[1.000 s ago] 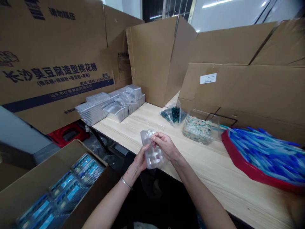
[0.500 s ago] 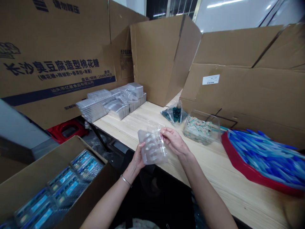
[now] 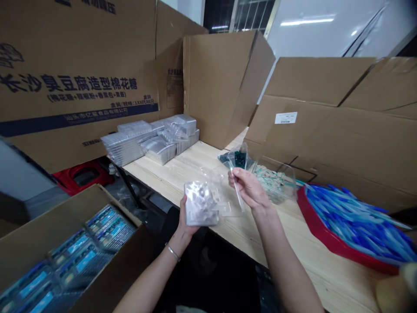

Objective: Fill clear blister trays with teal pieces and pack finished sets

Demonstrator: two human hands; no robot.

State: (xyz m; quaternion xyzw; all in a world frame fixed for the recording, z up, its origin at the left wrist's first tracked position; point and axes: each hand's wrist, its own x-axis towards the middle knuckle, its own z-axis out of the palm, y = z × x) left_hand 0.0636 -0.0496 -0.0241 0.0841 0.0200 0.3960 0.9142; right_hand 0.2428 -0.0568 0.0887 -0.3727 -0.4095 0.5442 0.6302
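Observation:
My left hand (image 3: 185, 225) grips a clear plastic blister tray (image 3: 199, 204) with moulded hollows, thumb along its left edge, just above the table's front edge. My right hand (image 3: 250, 188) pinches a thin clear plastic flap (image 3: 238, 191) to the right of the tray, seen nearly edge-on. Whether the flap is joined to the tray, I cannot tell, since the plastic between them is see-through and blurred. Behind my right hand are a clear bag of dark green pieces (image 3: 240, 159) and a clear tub (image 3: 286, 174) of pale green-and-white pieces.
Stacks of clear plastic trays (image 3: 127, 145) lie at the table's back left. A red basin (image 3: 321, 234) of blue plastic pieces (image 3: 355, 221) stands at right. An open carton (image 3: 110, 198) of blue packaged items is lower left. Large cardboard boxes (image 3: 218, 87) line the back.
My right hand has moved right, away from the tray, drawing the clear flap outward. The tray in my left hand has tilted and shifted slightly left. The view has shifted slightly.

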